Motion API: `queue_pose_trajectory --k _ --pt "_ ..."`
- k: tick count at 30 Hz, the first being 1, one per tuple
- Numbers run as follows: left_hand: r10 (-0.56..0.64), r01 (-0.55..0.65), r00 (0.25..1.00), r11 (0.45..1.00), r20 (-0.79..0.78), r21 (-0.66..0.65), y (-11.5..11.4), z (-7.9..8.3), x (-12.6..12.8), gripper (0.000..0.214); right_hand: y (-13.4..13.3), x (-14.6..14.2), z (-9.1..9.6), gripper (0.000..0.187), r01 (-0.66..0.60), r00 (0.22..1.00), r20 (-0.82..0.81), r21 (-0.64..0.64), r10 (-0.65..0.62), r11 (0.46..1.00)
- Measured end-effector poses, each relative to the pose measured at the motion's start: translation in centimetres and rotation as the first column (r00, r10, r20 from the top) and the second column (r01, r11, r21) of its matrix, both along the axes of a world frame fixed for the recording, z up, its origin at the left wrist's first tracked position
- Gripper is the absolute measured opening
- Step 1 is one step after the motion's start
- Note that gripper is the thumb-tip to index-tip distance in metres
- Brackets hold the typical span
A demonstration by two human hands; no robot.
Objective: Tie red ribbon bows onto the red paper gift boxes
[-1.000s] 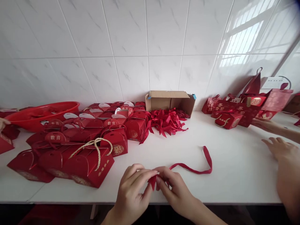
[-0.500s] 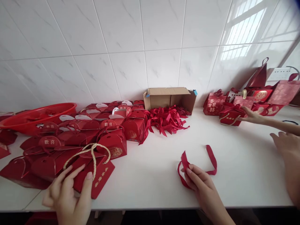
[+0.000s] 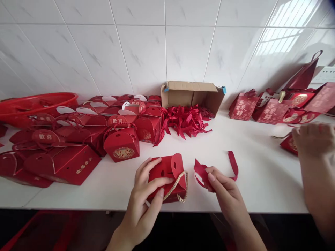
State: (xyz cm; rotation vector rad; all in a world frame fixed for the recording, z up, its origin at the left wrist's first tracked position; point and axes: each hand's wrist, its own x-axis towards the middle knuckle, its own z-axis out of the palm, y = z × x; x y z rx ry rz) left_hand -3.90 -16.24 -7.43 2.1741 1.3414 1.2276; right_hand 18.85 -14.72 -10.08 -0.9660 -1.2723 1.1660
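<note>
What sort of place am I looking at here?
Probably a gift-packaging workroom: rows of red printed cardboard boxes and a heap of shiny red fabric ribbons, spilling from an open brown cardboard carton, on a long white table.

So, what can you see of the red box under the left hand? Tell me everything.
The red box looks like folded card, with a rounded, holed flap at its right end; another hole shows on top. A twisted gold rope loops down beside the flap. The box is near the front edge of the white table; whether resting or lifted is unclear. The left hand holds it across the left side and top, hiding part.
</note>
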Motion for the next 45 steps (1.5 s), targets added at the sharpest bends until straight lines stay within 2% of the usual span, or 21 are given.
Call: queue_pose_trajectory --k 5,7,9,12,15,17,22,27,33,38,40,42,43,45 --pt "0.021 -0.018 1.000 0.988 -0.022 0.151 -0.4 0.5 0.9 0.039 0.1 0.6 1.7 0.039 -0.018 0.998 -0.058 -0.072 0.014 0.997" --pt "-0.006 0.011 1.000 0.978 -0.027 0.210 -0.7 0.8 1.0 0.043 0.4 0.8 2.5 0.041 -0.076 0.995 -0.068 -0.111 0.069 0.991" --pt "-0.009 0.005 1.000 0.971 0.012 0.239 -0.6 1.1 0.9 0.039 0.9 0.9 3.4 0.041 -0.164 0.986 -0.066 -0.129 0.156 0.978" --pt "0.051 -0.058 0.997 0.986 0.051 0.154 0.1 1.9 0.6 0.023 1.6 0.9 4.5 0.041 -0.270 0.963 -0.044 -0.150 0.266 0.951" --pt "0.063 -0.062 0.996 0.998 -0.057 0.023 1.0 2.9 0.5 0.024 2.4 0.4 5.4 0.040 -0.308 0.951 -0.026 -0.185 0.308 0.933" --pt "0.054 -0.057 0.988 0.998 -0.141 -0.017 1.6 3.4 0.8 0.023 2.9 0.0 5.8 0.040 -0.306 0.951 -0.027 -0.198 0.307 0.931" --pt "0.054 -0.064 0.977 0.997 -0.205 -0.040 2.8 3.8 1.7 0.027 3.9 -0.7 6.7 0.037 -0.330 0.940 -0.001 -0.251 0.341 0.910" --pt "-0.011 -0.003 0.984 0.997 -0.177 -0.081 3.6 4.3 1.9 0.027 4.7 -1.0 7.2 0.037 -0.349 0.933 0.001 -0.252 0.361 0.903" --pt "0.018 -0.029 0.996 0.992 -0.091 -0.119 4.0 4.8 1.8 0.021 5.6 -1.2 7.2 0.032 -0.374 0.927 -0.079 -0.278 0.367 0.885" --pt "0.016 -0.026 0.997 0.991 -0.072 -0.128 4.2 4.8 2.0 0.017 6.0 -1.3 7.2 0.033 -0.379 0.924 -0.065 -0.281 0.377 0.882" --pt "0.017 -0.025 0.998 0.991 -0.064 -0.131 4.2 4.7 2.1 0.014 6.0 -1.3 7.3 0.035 -0.384 0.919 -0.012 -0.261 0.394 0.886" --pt "0.022 -0.028 0.999 0.989 -0.048 -0.144 4.0 4.8 2.1 0.012 6.0 -0.9 7.6 0.034 -0.362 0.901 0.161 -0.235 0.404 0.902" --pt "0.020 -0.025 0.999 0.987 -0.032 -0.159 3.9 4.8 2.1 0.012 6.0 -0.7 7.7 0.031 -0.322 0.884 0.289 -0.195 0.368 0.926" --pt "0.014 -0.009 1.000 0.979 0.025 -0.206 3.6 5.0 2.0 0.014 5.9 -0.4 7.9 0.025 -0.229 0.821 0.529 -0.034 0.212 0.973"
